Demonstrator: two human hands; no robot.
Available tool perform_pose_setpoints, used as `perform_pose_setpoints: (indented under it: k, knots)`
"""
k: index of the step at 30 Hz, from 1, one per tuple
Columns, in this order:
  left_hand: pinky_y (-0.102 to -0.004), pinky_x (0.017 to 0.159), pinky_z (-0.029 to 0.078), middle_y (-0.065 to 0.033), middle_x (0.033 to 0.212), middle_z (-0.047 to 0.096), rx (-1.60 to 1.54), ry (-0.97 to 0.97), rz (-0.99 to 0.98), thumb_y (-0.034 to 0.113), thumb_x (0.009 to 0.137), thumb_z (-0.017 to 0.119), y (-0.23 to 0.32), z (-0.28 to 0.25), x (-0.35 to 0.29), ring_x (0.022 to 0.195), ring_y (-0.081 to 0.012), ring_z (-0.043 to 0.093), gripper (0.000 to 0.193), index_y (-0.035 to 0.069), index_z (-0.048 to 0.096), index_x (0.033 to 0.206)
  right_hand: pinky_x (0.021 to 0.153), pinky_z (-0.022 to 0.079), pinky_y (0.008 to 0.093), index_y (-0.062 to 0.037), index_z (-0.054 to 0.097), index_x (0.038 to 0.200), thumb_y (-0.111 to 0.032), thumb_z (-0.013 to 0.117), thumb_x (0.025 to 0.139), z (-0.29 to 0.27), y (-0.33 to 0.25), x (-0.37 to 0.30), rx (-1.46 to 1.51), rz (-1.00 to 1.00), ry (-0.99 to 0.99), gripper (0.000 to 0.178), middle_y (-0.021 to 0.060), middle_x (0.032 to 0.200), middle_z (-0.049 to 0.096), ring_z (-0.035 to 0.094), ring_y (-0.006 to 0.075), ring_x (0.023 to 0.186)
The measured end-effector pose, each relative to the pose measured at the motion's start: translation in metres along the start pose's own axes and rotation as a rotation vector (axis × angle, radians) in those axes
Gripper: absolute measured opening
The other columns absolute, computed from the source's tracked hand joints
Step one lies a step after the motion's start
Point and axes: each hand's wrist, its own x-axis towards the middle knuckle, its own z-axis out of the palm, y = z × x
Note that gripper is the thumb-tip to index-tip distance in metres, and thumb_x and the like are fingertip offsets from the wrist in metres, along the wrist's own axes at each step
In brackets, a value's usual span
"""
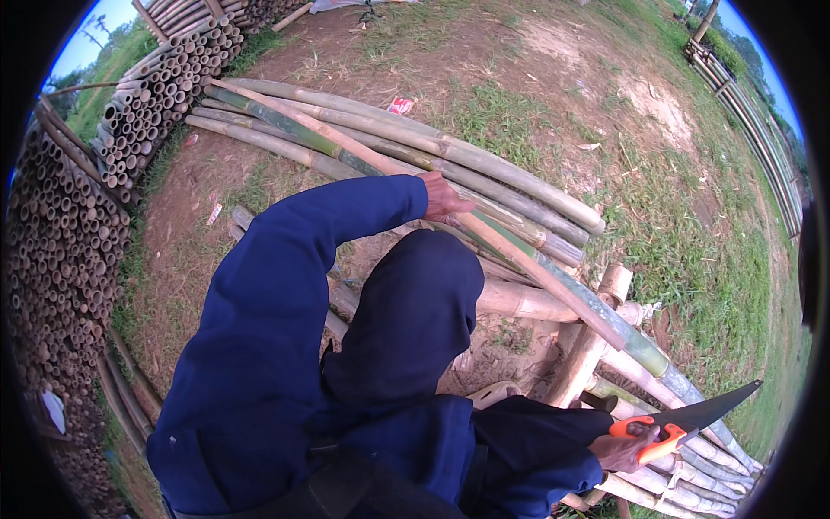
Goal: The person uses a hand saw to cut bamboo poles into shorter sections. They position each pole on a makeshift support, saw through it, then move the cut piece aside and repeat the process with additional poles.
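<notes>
My left hand (pixel 445 199) is closed around a long, flat, light-brown strip (pixel 536 268), seemingly bamboo or wood. That strip lies along a green bamboo pole (pixel 644 353), which slants from the far left to the lower right. Whether my left fingers also grip the pole is hidden. Down at the lower right, my right hand (pixel 619 451) grips a handsaw by its orange handle (pixel 664 445). The dark saw blade (pixel 718 406) points up to the right, over or beside the pole's near end; contact cannot be made out.
Several cut bamboo poles (pixel 519 197) lie side by side beyond my knee. A bamboo trestle (pixel 577 363) stands under the green pole. More poles (pixel 705 480) lie at the lower right. Tall bamboo stacks (pixel 69 233) line the left, and a pole rail (pixel 752 121) runs at the far right.
</notes>
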Motion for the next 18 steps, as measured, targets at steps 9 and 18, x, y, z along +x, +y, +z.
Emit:
perform_pose_setpoints:
  k: [9,18]
  knots:
    - [-0.0504,0.05,0.047,-0.0126,0.069,0.067,-0.016,-0.006,-0.01,0.044,0.094,0.064,-0.033,0.025,-0.026,0.063,-0.0383,0.068,0.038,0.022,0.052,0.122,0.066,0.046,0.0277,-0.0023,0.066,0.1,-0.021,0.071,0.098,0.002,-0.002,-0.003,-0.005,-0.011,-0.017,0.02,0.0001,0.07,0.056,0.054,0.0103,0.065]
    - [-0.0506,0.051,0.052,-0.0099,0.079,0.067,-0.005,-0.015,-0.009,0.015,0.076,0.074,-0.049,0.027,-0.054,0.064,-0.0388,0.068,0.042,0.018,0.051,0.112,0.065,0.046,0.027,-0.0022,0.066,0.102,-0.019,0.071,0.098,0.014,-0.007,-0.006,0.002,-0.038,-0.034,0.018,-0.0003,0.07,0.055,0.053,0.0097,0.064]
